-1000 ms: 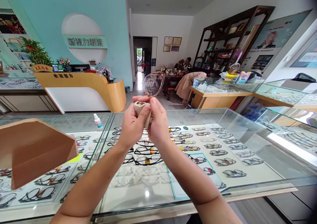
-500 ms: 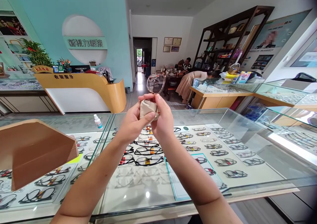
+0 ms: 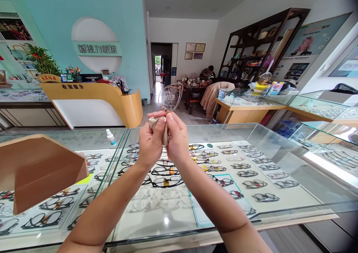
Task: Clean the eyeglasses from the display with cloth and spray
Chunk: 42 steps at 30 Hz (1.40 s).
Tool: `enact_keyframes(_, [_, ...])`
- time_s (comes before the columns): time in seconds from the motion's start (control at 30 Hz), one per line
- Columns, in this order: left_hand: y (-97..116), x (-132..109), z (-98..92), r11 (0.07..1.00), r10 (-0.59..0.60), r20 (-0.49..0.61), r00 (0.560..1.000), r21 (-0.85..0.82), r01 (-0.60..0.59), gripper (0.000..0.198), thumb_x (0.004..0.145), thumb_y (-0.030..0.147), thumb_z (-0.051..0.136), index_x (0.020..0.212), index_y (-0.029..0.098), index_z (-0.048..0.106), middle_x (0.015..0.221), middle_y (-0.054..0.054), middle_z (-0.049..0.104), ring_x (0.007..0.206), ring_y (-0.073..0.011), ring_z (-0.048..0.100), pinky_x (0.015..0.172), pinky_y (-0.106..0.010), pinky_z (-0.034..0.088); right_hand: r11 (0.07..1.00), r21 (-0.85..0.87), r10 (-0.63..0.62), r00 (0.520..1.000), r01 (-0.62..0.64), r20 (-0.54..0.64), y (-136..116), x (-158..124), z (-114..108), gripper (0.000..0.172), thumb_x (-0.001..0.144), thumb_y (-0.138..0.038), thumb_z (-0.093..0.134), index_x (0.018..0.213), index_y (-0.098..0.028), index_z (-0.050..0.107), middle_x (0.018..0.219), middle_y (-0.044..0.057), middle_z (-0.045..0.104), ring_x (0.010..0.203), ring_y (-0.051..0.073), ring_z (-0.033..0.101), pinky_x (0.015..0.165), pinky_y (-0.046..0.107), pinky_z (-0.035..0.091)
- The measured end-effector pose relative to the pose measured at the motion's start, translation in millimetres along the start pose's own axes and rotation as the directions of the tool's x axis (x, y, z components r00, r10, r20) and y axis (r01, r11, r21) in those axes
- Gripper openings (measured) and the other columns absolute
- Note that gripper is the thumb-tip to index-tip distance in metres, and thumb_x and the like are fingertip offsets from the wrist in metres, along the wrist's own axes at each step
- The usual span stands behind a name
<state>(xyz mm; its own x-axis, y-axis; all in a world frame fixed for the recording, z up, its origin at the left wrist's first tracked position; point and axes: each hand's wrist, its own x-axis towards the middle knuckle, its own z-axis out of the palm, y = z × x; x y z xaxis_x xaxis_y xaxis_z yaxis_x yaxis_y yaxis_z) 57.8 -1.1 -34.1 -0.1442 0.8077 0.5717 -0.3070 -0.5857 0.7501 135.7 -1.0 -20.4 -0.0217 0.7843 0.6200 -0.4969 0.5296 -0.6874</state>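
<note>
A pair of thin-rimmed glasses (image 3: 170, 97) is held up in front of me, one lens standing above my fingers. My left hand (image 3: 152, 139) is closed on a beige cloth (image 3: 165, 133), its thumb pressing the folds. Pressed against it, my right hand (image 3: 178, 135) pinches the glasses near the bridge, with part of the cloth between the two hands. The other lens is hidden by the cloth and fingers. Both hands are over a glass display case (image 3: 156, 227) holding rows of spectacle frames (image 3: 167, 181).
A white spray bottle (image 3: 111, 137) stands on the glass at the left. A brown box-like object (image 3: 47, 171) juts in at the left edge. Beyond are a curved counter (image 3: 131, 107), another display case (image 3: 237, 100), and a person (image 3: 211, 74) at a far table.
Both hands have shifted slightly left and down with the glasses, which have turned a little. My left hand has bunched the cloth tighter, and its thumb now points up.
</note>
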Motion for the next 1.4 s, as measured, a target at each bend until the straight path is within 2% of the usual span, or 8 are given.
enact_keyframes(0.1, [-4, 4, -5.1, 1.000, 0.003, 0.006, 1.000, 0.004, -0.003, 0.052, 0.098, 0.075, 0.075, 0.098, 0.023, 0.075, 0.074, 0.001, 0.063, 0.068, -0.0139, 0.060, 0.061, -0.026, 0.049, 0.999, 0.048, 0.014, 1.000, -0.014, 0.003, -1, 3, -1, 0.032, 0.104, -0.057, 0.069, 0.102, -0.030, 0.086, 0.111, 0.003, 0.089, 0.098, 0.021, 0.079, 0.098, 0.037, 0.065])
enact_keyframes(0.37, [4, 22, -24.6, 0.975, -0.219, 0.242, 0.945, 0.021, 0.221, 0.057, 0.094, 0.075, 0.079, 0.098, 0.018, 0.079, 0.084, -0.005, 0.075, 0.076, -0.0171, 0.065, 0.067, -0.029, 0.053, 0.995, 0.051, 0.085, 0.994, -0.081, -0.072, -4, 21, -21, 0.030, 0.099, -0.052, 0.073, 0.095, -0.026, 0.088, 0.108, 0.004, 0.088, 0.098, 0.021, 0.077, 0.092, 0.036, 0.062])
enact_keyframes(0.5, [13, 28, -32.0, 0.950, -0.308, 0.219, 0.926, 0.014, 0.312, 0.059, 0.088, 0.074, 0.086, 0.093, 0.016, 0.076, 0.077, -0.005, 0.072, 0.069, -0.0160, 0.063, 0.061, -0.028, 0.050, 0.992, 0.062, 0.116, 0.992, -0.113, -0.048, -4, 25, -24, 0.033, 0.096, -0.056, 0.075, 0.096, -0.026, 0.089, 0.109, 0.004, 0.088, 0.100, 0.022, 0.077, 0.094, 0.037, 0.062])
enact_keyframes(0.67, [24, 39, -40.8, 0.923, -0.382, 0.073, 0.921, -0.022, 0.385, 0.059, 0.083, 0.072, 0.092, 0.091, 0.015, 0.077, 0.079, -0.003, 0.072, 0.069, -0.0125, 0.062, 0.061, -0.023, 0.051, 0.980, 0.081, 0.185, 0.982, -0.182, -0.028, -6, 27, -26, 0.031, 0.092, -0.055, 0.078, 0.084, -0.026, 0.087, 0.116, 0.005, 0.088, 0.116, 0.026, 0.078, 0.108, 0.041, 0.060])
enact_keyframes(0.9, [28, 47, -51.0, 0.943, -0.328, 0.041, 0.944, -0.042, 0.330, 0.059, 0.083, 0.068, 0.094, 0.100, 0.013, 0.082, 0.093, -0.007, 0.081, 0.081, -0.0160, 0.073, 0.067, -0.024, 0.059, 0.985, -0.027, 0.173, 0.980, -0.171, 0.097, -10, 27, -30, 0.032, 0.095, -0.051, 0.075, 0.081, -0.026, 0.087, 0.128, 0.006, 0.084, 0.134, 0.029, 0.072, 0.120, 0.044, 0.053])
enact_keyframes(1.13, [33, 53, -57.9, 0.941, -0.332, 0.032, 0.943, -0.053, 0.333, 0.053, 0.094, 0.064, 0.086, 0.107, 0.013, 0.083, 0.110, -0.014, 0.085, 0.094, -0.0215, 0.079, 0.071, -0.028, 0.067, 0.983, -0.153, 0.126, 0.980, -0.103, 0.155, -16, 26, -36, 0.032, 0.101, -0.047, 0.071, 0.084, -0.026, 0.088, 0.142, 0.006, 0.078, 0.149, 0.030, 0.062, 0.131, 0.047, 0.043])
enact_keyframes(1.23, [37, 51, -55.8, 0.957, -0.275, 0.033, 0.961, -0.085, 0.277, 0.050, 0.098, 0.063, 0.082, 0.108, 0.015, 0.084, 0.116, -0.016, 0.085, 0.106, -0.0254, 0.081, 0.081, -0.031, 0.070, 0.971, -0.192, 0.185, 0.951, -0.140, 0.247, -12, 27, -37, 0.030, 0.101, -0.045, 0.071, 0.086, -0.026, 0.088, 0.142, 0.006, 0.075, 0.146, 0.029, 0.062, 0.133, 0.046, 0.038])
enact_keyframes(1.4, [40, 49, -51.1, 0.961, -0.250, 0.110, 0.962, -0.089, 0.260, 0.053, 0.100, 0.064, 0.079, 0.112, 0.013, 0.084, 0.120, -0.019, 0.085, 0.120, -0.0304, 0.080, 0.101, -0.037, 0.069, 0.937, -0.310, 0.254, 0.920, -0.158, 0.299, -13, 26, -36, 0.033, 0.102, -0.045, 0.068, 0.081, -0.026, 0.085, 0.119, 0.005, 0.073, 0.126, 0.025, 0.064, 0.125, 0.044, 0.041])
